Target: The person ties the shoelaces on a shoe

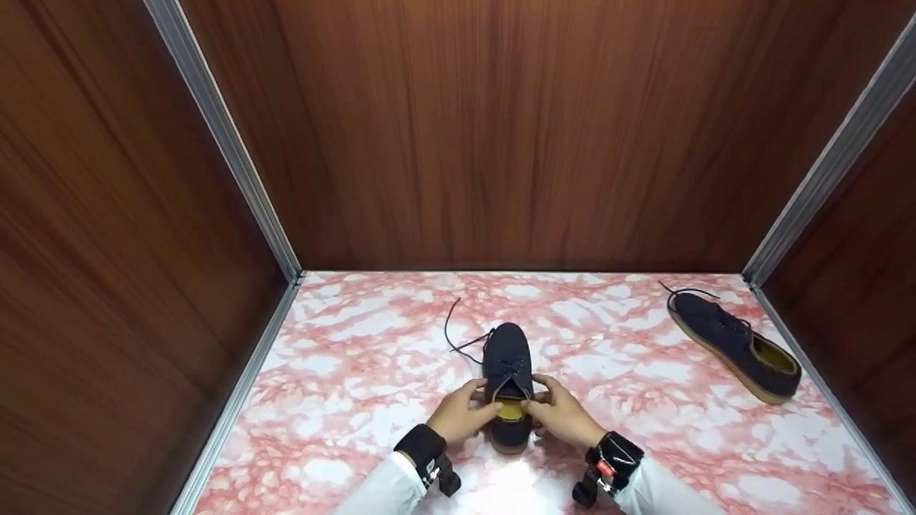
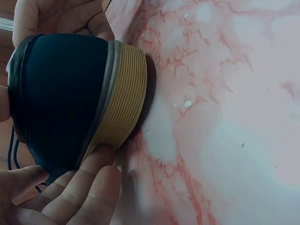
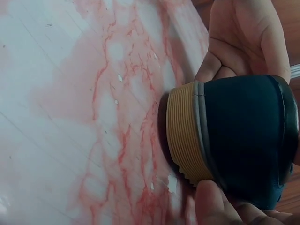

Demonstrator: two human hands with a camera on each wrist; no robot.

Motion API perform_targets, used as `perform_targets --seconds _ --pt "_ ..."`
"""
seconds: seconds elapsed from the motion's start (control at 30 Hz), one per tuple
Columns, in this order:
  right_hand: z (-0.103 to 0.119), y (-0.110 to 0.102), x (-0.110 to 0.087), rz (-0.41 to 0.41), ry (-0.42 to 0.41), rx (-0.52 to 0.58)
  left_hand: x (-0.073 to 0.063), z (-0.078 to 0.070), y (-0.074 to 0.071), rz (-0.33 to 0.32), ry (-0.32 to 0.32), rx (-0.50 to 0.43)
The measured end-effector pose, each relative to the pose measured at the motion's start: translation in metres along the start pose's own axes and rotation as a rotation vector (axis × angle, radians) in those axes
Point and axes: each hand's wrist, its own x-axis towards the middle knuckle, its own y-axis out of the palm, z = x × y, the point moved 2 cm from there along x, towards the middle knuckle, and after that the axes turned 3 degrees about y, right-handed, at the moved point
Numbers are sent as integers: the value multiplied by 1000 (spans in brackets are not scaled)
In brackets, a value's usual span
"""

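A dark navy lace-up shoe point(image 1: 507, 350) with a tan ridged sole points away from me, its yellow lining showing at the opening. My left hand point(image 1: 461, 413) grips its left side, thumb at the opening's rim and fingers along the outside. On the other side my right hand point(image 1: 564, 415) holds it the same way. The loose lace point(image 1: 458, 349) trails off to the left of the toe. Both wrist views show the heel from behind, with the ribbed sole point(image 2: 126, 89) close over the surface and fingertips right at the sole's edge.
The matching shoe point(image 1: 737, 343) lies at the far right, toe toward the back, its lace loose by the toe. Brown wood-grain panels point(image 1: 486, 143) with metal corner strips wall in the back and sides of the red-and-white marbled surface point(image 1: 343, 422).
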Motion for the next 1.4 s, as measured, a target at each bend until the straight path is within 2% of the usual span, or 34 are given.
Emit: perform_targets --seconds 0.1,0.2,0.33,0.47,0.63,0.83,1.0,1.1,1.4 --pt "3 -2 3 -20 -33 -40 4 -1 -2 4 14 23" --pt "9 -5 7 -31 -101 -113 9 -3 -3 18 34 35" --pt "18 -6 16 -27 -172 -197 16 -4 -4 34 38 3" --pt "25 -7 29 -10 -205 -275 24 -1 -4 34 30 -22" --pt "33 -10 42 41 -239 -317 31 0 -2 -2 58 -5" --pt "45 -10 48 53 -300 -399 33 -1 -1 -55 114 37" --pt "47 -9 50 50 -245 -367 33 0 -2 -51 133 73" --pt "47 -10 50 47 -196 -304 33 2 -2 -49 143 104" --pt "49 -21 50 66 -42 31 30 -3 1 -63 152 151"
